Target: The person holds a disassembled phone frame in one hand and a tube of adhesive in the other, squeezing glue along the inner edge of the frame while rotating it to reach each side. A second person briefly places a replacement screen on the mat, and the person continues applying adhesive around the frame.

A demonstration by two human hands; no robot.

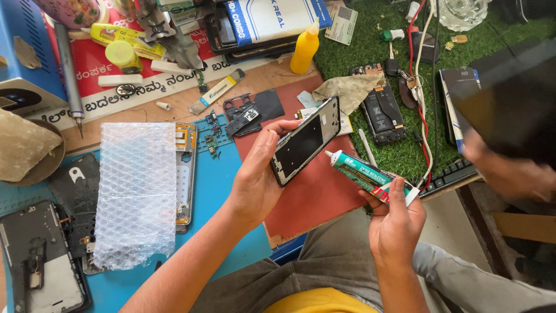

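holding a black phone frame (pixel 305 141) above the counter (pixel 231 185), the left hand (pixel 255 174) has its grip closed on the frame's lower end, thumb on the near edge and fingers behind it. the frame is tilted, its upper end pointing away to the right, over a red mat (pixel 315 194). the right hand (pixel 397 223) has its grip closed around a green glue tube (pixel 368 175); the white nozzle of the tube is just beside the frame's right edge, and i cannot tell if it touches. on the left side of the counter a sheet of bubble wrap (pixel 136 194) lies over a blue mat (pixel 217 179), partly covering a silver phone frame (pixel 185 174). another opened phone (pixel 40 261) lies at the lower left corner. a yellow squeeze bottle (pixel 304 49) stands farther back, near a patch of green artificial grass (pixel 370 52). on the grass an opened dark phone (pixel 380 113) lies beside red and white cables (pixel 420 87). at the right edge another person's hand (pixel 509 171) is blurred, maybe holding a dark flat thing.
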